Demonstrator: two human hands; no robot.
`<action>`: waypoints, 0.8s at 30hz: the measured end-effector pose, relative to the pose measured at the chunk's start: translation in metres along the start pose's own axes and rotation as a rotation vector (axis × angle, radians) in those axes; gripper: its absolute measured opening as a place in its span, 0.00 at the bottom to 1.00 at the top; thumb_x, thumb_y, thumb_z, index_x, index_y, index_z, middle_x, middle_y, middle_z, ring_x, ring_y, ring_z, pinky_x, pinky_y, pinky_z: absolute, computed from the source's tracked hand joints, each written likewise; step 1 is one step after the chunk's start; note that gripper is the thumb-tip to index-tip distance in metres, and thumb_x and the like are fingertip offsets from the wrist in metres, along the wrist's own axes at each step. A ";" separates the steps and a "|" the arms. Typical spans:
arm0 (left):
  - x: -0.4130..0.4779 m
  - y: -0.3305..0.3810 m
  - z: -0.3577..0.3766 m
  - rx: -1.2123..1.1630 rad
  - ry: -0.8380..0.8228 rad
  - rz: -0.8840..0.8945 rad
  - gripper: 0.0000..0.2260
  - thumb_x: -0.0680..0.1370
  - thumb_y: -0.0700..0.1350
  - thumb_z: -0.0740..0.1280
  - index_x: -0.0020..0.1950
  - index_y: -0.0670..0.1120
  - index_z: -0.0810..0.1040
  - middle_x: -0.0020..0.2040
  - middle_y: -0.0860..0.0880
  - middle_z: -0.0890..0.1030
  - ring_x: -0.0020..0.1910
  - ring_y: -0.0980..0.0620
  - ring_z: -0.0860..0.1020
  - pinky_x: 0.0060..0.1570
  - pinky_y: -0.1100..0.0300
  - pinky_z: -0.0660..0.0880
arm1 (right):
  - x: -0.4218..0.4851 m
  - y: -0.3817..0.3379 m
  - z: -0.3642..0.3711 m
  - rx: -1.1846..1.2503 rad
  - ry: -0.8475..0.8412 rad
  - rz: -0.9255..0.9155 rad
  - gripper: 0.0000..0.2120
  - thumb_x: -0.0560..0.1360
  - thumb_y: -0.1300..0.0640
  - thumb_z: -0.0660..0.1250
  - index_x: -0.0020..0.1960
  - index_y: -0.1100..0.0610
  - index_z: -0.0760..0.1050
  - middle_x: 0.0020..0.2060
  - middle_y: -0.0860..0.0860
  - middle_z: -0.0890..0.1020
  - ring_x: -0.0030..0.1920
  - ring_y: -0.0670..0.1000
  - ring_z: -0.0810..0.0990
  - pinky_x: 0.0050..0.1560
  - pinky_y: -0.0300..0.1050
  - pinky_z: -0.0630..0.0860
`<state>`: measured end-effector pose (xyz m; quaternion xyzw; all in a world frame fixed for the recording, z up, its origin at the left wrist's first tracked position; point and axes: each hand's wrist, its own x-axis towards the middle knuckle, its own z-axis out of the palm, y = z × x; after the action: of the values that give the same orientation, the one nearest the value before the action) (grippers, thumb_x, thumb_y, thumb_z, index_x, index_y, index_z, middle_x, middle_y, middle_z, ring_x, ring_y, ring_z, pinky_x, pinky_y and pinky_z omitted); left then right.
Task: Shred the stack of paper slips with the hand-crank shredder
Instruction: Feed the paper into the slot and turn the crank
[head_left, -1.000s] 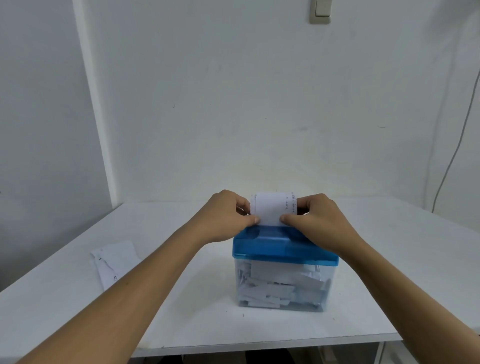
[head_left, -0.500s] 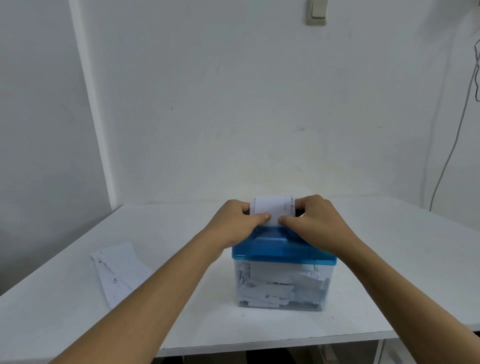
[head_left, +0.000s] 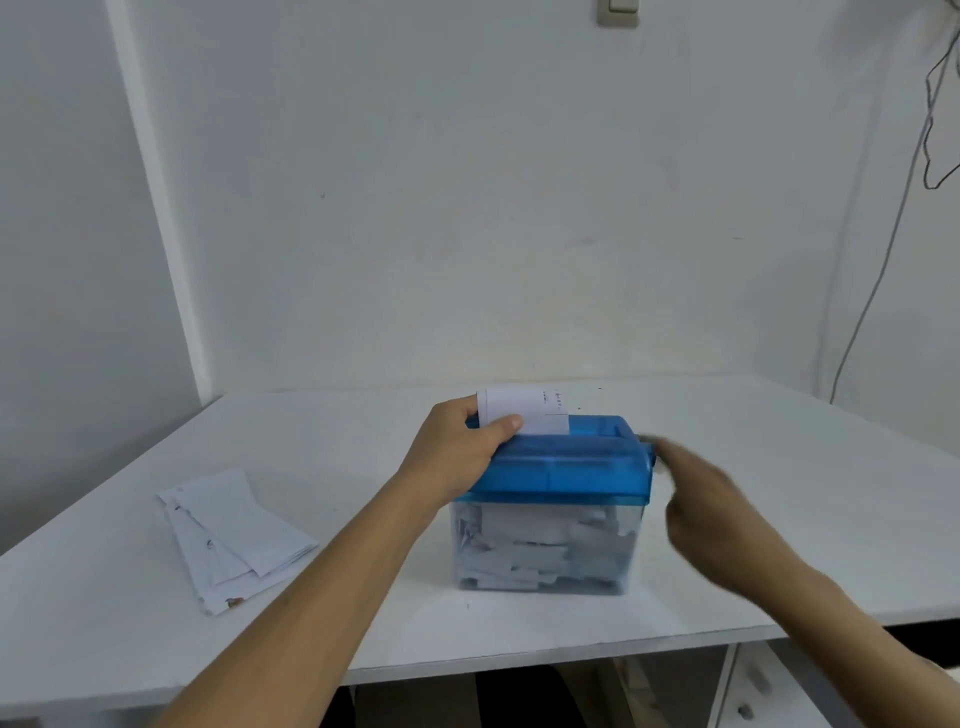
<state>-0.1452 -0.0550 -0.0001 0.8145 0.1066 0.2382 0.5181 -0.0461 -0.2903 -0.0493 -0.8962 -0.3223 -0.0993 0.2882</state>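
Slip (head_left: 524, 410) held upright in slot of shredder (head_left: 566, 467), pinched by left hand (head_left: 457, 457) alone. Right hand (head_left: 711, 514) withdrawn from slip since half-second ago, now blurred at shredder's 3 o'clock; grasp cannot be told. Crank-turning judged next. Remaining stack (head_left: 234, 535) left on table (head_left: 779, 441) at 9 o'clock.

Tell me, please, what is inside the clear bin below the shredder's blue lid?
White paper pieces lie heaped in the clear bin, filling most of it. The blue lid hides the cutters and the lower end of the inserted slip.
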 end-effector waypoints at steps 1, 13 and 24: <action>0.000 -0.001 0.000 0.000 0.002 0.005 0.12 0.81 0.48 0.68 0.64 0.50 0.80 0.53 0.57 0.81 0.49 0.62 0.77 0.49 0.67 0.74 | -0.003 0.003 0.007 -0.034 -0.055 -0.027 0.35 0.79 0.69 0.60 0.79 0.46 0.56 0.77 0.45 0.63 0.75 0.47 0.63 0.74 0.44 0.61; -0.002 -0.002 0.005 -0.006 0.054 0.010 0.11 0.78 0.50 0.72 0.59 0.51 0.81 0.54 0.56 0.82 0.52 0.57 0.79 0.46 0.68 0.74 | -0.019 -0.001 0.032 -0.188 0.004 -0.018 0.19 0.81 0.51 0.63 0.66 0.49 0.58 0.53 0.46 0.78 0.45 0.48 0.79 0.50 0.39 0.80; -0.011 0.004 0.003 0.083 0.014 0.056 0.27 0.63 0.63 0.80 0.58 0.56 0.79 0.50 0.62 0.80 0.47 0.63 0.78 0.34 0.76 0.73 | 0.013 -0.065 -0.076 -0.315 -0.456 0.154 0.12 0.78 0.51 0.66 0.41 0.58 0.71 0.31 0.50 0.75 0.29 0.46 0.72 0.31 0.39 0.74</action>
<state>-0.1530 -0.0638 -0.0008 0.8363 0.0970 0.2539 0.4762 -0.0766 -0.2869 0.0462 -0.9510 -0.2904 0.0781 0.0721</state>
